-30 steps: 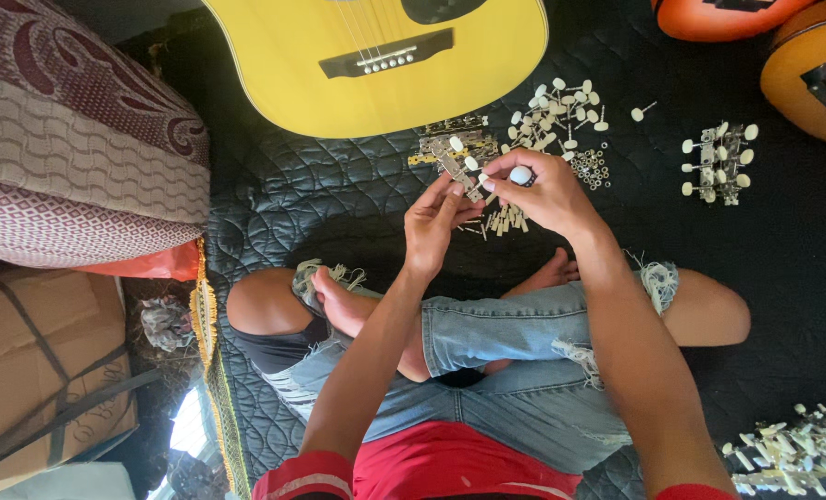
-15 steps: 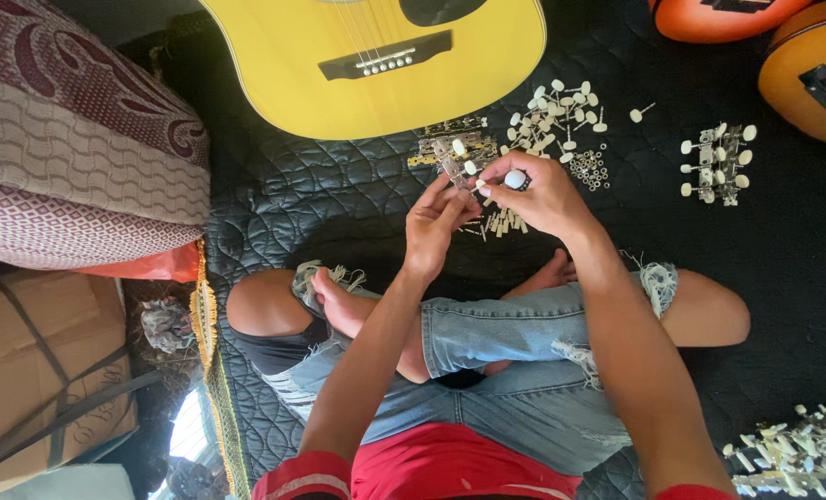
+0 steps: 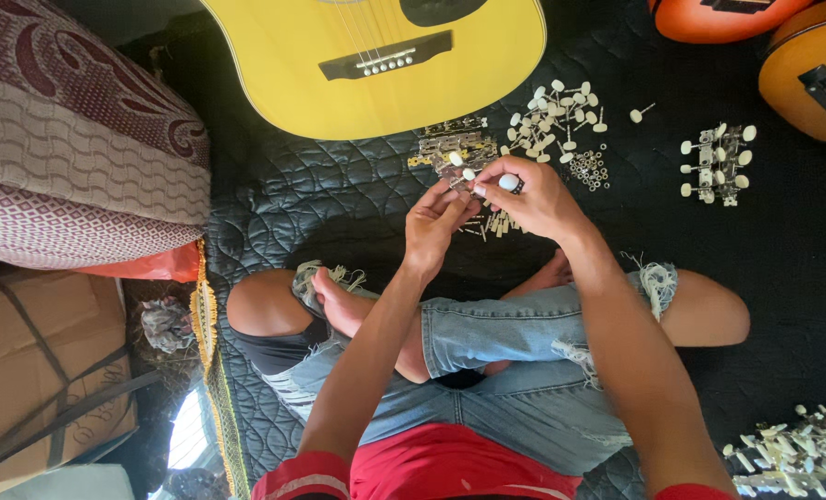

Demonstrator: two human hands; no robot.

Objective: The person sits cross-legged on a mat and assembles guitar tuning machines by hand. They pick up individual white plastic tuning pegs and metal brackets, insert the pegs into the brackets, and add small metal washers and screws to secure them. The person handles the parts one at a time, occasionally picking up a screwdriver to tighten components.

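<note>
I sit cross-legged on a black quilted mat [image 3: 302,204]. My left hand [image 3: 436,222] and my right hand [image 3: 533,196] meet above the mat, both gripping a small metal guitar tuner strip [image 3: 462,173] with white knobs. My right fingers pinch one white knob [image 3: 508,182] at its end. Just beyond my hands lie more metal tuner plates [image 3: 455,143] and a pile of loose white-knobbed tuner pegs [image 3: 556,116]. A few small metal parts [image 3: 498,225] rest under my hands.
A yellow acoustic guitar [image 3: 376,56] lies at the top. Two orange guitars [image 3: 807,65] sit top right. An assembled tuner set [image 3: 714,165] lies right, small washers [image 3: 587,169] nearby, more tuners [image 3: 788,454] bottom right. A patterned cushion [image 3: 70,157] and cardboard box [image 3: 33,370] are left.
Both hands stay together on the tuner strip; the fingers shift slightly around the white knob. Nothing else has moved.
</note>
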